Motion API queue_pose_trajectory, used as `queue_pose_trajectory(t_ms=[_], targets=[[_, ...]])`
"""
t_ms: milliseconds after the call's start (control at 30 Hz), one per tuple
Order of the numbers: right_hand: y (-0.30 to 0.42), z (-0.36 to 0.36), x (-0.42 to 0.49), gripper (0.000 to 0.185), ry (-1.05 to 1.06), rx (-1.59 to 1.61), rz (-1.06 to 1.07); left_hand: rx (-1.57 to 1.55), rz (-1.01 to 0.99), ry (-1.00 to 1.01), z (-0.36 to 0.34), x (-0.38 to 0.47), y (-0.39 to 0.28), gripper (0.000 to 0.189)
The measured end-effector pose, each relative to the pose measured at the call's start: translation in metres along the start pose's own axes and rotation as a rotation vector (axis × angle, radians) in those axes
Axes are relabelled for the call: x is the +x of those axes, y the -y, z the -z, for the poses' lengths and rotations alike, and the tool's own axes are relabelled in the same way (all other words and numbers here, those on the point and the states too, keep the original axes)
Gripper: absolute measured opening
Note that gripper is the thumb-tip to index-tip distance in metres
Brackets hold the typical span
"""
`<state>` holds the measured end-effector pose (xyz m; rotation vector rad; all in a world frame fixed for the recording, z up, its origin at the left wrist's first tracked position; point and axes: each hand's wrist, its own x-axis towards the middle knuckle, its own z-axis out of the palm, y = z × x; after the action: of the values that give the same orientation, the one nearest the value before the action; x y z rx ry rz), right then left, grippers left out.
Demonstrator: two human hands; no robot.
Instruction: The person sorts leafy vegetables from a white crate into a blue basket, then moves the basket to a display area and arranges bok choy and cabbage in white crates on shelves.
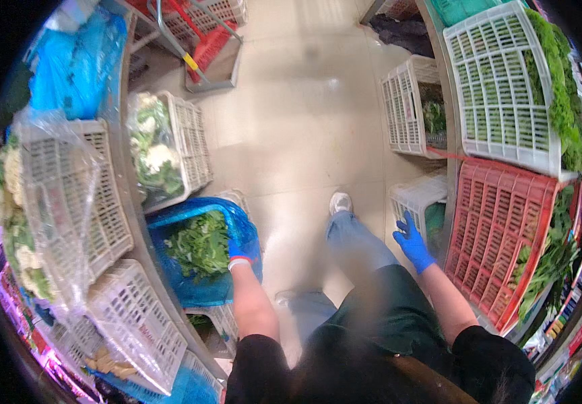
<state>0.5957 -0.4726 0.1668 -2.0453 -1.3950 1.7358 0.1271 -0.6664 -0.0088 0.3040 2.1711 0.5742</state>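
Observation:
My left hand (pixel 237 251), in a blue glove, reaches to the right side of a crate lined with a blue plastic bag (pixel 170 275). Leafy greens (pixel 201 244) lie inside the bag. The glove blends with the plastic and its fingertips are hidden, so whether it grips the bag or the greens cannot be told. My right hand (pixel 413 244), also blue-gloved, hangs with its fingers apart and nothing in it. Just beyond it stands a low white plastic crate (pixel 417 194) with something green inside.
A white crate of cauliflower (pixel 190 144) stands on the left. Above it are more white crates (pixel 76 177) under clear film. Along the right, a red crate (pixel 498 242) and a white crate (pixel 500 91) hold greens. A long-handled dustpan (pixel 220 81) and red broom (pixel 212 45) stand ahead.

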Motion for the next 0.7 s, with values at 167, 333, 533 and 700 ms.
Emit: queue_pose_trajectory(t_ms=[167,333,533,700], targets=[[0.036,0.030,0.007,0.081,-0.034,0.123,-0.069,0.195,0.037,0.121,0.034,-0.073,-0.075,0.037],[0.085,0.060,0.007,0.076,-0.028,0.346,-0.110,0.174,0.096,0.183,0.038,-0.141,-0.118,0.042],[0.067,0.089,0.007,0.065,-0.042,0.449,-0.242,0.046,-0.075,0.282,0.028,-0.164,-0.150,0.022],[0.052,0.111,0.001,0.058,0.033,0.464,-0.248,0.340,-0.119,0.212,0.038,-0.177,-0.137,0.025]])
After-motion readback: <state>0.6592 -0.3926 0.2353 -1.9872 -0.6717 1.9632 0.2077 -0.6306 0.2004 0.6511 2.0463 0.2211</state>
